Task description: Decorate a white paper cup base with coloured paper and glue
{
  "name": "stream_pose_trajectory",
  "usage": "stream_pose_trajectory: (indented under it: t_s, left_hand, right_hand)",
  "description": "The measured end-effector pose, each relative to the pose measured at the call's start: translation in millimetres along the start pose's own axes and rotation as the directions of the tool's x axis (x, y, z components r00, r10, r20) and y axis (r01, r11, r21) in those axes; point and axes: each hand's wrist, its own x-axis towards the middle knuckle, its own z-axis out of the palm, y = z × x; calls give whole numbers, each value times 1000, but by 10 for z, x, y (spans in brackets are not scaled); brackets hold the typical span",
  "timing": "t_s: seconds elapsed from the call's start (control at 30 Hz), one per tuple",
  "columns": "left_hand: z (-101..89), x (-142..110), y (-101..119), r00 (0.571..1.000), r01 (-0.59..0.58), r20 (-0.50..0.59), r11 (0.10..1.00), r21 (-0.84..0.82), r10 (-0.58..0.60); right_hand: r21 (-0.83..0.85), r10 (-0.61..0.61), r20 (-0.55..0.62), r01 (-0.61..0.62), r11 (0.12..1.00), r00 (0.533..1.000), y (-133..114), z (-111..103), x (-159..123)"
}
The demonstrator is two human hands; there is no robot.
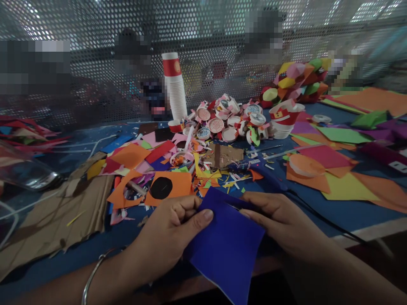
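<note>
A sheet of dark blue paper [227,250] hangs tilted in front of me, over the near edge of the table. My left hand [182,226] pinches its left side, thumb on the front face and fingers curled behind. At the upper right of the sheet, my right hand [273,218] is closed on a thin metal tool [232,206]. The tool's narrow tip lies against the paper; most of it is hidden by the fingers, so its kind does not show. Just beyond the sheet lies an orange paper piece with a black circle [161,188] on it.
Paper scraps litter the blue table [305,212]. Farther back stand a tall stack of paper cups [176,91] and a heap of cut cup pieces [216,125]. Corrugated cardboard [60,220] lies left. A blue glue gun [270,176] trails its cord rightward. People sit beyond the perforated screen [203,25].
</note>
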Motion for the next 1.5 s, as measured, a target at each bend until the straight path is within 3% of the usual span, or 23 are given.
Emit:
stream_pose_trajectory:
  t_s: [0.17,0.3,0.5,0.83,1.2,1.5]
  left_hand:
    - [28,26,7,1000,10,0,1000,0,-10]
    - [16,28,27,997,-23,-74,987,159,35]
    - [-10,21,8,993,-101,-36,953,286,116]
    - [51,47,-23,994,-86,-37,965,246,98]
    - [29,42,-5,985,-143,-49,933,330,168]
    - [30,71,26,988,-87,-108,974,211,112]
  right_hand:
    - [-63,-22,-11,21,998,1000,-17,-2,10]
    - [-114,-63,-16,61,992,998,-45,-5,16]
    - [-123,-70,-13,68,990,997,-37,-1,18]
    - [-89,-42,-22,40,995,999,-41,-2,5]
    - [-123,-95,-56,87,989,994,-85,9,23]
    - [-175,-148,-68,134,975,987,-80,22,15]
